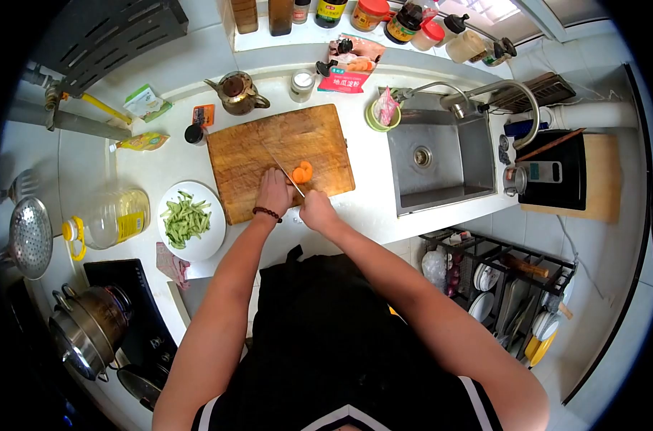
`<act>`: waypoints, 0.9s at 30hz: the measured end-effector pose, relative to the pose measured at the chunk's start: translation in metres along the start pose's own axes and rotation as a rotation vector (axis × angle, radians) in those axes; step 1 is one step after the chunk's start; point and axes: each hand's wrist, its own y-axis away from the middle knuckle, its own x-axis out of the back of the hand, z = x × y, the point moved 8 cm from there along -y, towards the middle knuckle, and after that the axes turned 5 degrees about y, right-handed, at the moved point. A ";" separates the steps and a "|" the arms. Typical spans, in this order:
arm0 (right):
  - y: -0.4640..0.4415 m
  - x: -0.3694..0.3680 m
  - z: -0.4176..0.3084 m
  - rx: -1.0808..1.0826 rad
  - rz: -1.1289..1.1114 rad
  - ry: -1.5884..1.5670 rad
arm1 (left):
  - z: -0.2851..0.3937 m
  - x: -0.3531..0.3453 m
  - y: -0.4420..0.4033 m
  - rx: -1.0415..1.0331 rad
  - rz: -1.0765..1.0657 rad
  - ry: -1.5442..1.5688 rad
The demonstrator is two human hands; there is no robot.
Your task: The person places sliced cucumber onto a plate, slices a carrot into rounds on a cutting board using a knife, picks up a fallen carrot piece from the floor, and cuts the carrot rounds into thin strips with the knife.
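My right hand (316, 210) grips the handle of a knife (288, 174), whose thin blade points up and to the left across the front part of a wooden cutting board (276, 136). Close against the blade's left side, my left hand (275, 191) presses down with its fingers bunched together. Whatever lies beneath those fingers is hidden. Several orange carrot slices (303, 172) rest on the board just right of the blade. To the left of the board, a white plate (215, 231) holds a pile of green strips (186, 220) that look like cut cucumber.
A teapot (237, 94), a lidded jar (302, 85) and a starch bag (350, 66) stand behind the board. The sink (441, 161) is to the right, with a green bowl (381, 115) at its corner. An oil bottle (111, 218) and steel pot (86, 332) are left.
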 end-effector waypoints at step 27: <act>0.029 0.011 -0.016 -0.089 0.104 -0.033 | 0.008 0.020 0.008 0.039 0.016 0.009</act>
